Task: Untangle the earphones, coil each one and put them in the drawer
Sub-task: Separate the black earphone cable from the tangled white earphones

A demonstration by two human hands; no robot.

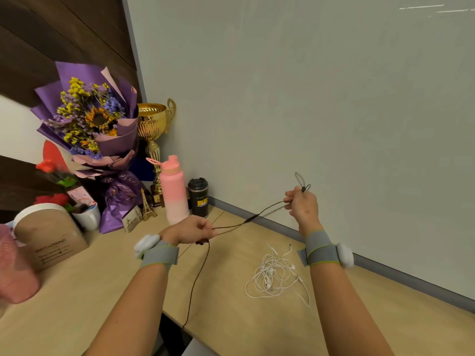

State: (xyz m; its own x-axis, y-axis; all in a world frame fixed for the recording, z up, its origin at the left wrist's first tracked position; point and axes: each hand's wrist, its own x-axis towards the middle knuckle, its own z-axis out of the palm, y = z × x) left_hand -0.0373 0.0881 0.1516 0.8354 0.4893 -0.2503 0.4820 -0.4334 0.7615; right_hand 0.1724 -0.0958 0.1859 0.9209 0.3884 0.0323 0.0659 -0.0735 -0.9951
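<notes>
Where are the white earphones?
In the head view the white earphones lie in a tangled heap on the wooden desk, right of centre, just left of the right forearm.

- Left of the pink bottle (174,191), I read what looks like "INSTAPRINT" on the brown box (51,242).
- Just right of the bottle, the black cup (198,199) has a yellow label too small for me to read.
</notes>
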